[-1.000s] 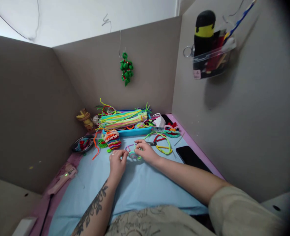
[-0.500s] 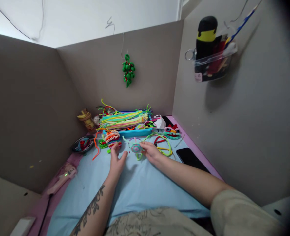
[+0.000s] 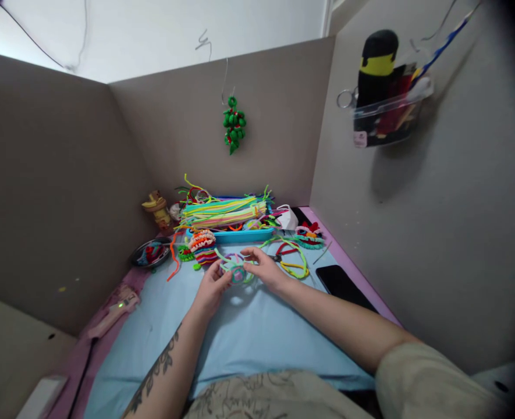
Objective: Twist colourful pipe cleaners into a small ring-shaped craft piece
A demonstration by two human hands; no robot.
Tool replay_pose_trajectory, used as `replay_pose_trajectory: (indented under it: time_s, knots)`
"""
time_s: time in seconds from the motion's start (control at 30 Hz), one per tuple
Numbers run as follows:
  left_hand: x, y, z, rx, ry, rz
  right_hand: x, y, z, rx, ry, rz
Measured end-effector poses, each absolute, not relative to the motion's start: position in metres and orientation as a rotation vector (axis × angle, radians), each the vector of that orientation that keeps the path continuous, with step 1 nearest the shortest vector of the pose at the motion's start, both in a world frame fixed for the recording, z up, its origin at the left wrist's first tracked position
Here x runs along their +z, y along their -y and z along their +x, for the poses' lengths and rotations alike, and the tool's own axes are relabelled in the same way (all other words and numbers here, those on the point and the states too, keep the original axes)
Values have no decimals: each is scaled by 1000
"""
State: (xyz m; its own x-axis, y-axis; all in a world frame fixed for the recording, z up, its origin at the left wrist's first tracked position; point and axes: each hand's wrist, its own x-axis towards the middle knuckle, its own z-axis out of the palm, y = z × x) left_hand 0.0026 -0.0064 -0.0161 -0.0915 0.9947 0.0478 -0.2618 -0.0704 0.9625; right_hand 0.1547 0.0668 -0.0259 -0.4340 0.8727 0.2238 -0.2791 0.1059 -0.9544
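Observation:
A small round piece of coiled pipe cleaners [image 3: 238,274], teal with a pink middle and loose loops, is held up over the blue cloth [image 3: 240,343]. My left hand [image 3: 212,286] pinches its left edge between thumb and fingers. From the right side, my right hand [image 3: 263,268] grips it too, with the fingers curled over its top. Just behind my left hand lies a striped pipe-cleaner piece [image 3: 203,247] in orange, white and several other colours. Scissors with red and yellow handles and a green pipe cleaner [image 3: 303,259] lie to the right of my right hand.
A blue tray [image 3: 240,237] heaped with pipe cleaners [image 3: 226,212] stands at the back. On the right lies a black phone [image 3: 344,287]. A dark bowl [image 3: 135,260] and a pink glue gun [image 3: 115,314] are at left. Grey panels enclose the desk; a plastic holder [image 3: 388,119] hangs at right.
My left hand has closed from an open pose onto the left edge of the coiled piece. The piece has turned and dropped slightly. The view has shifted a little.

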Motion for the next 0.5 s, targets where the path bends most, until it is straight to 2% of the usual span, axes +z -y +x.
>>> replay_pose_trajectory:
  time_s: [0.23,0.5]
  knots:
    - [-18,3,-2,1466,-1160,923,-24,-65,156,2037,1336,-441]
    - [-34,-1,-1,1573,-1381,1013,-36,-73,153,2196,938,-434]
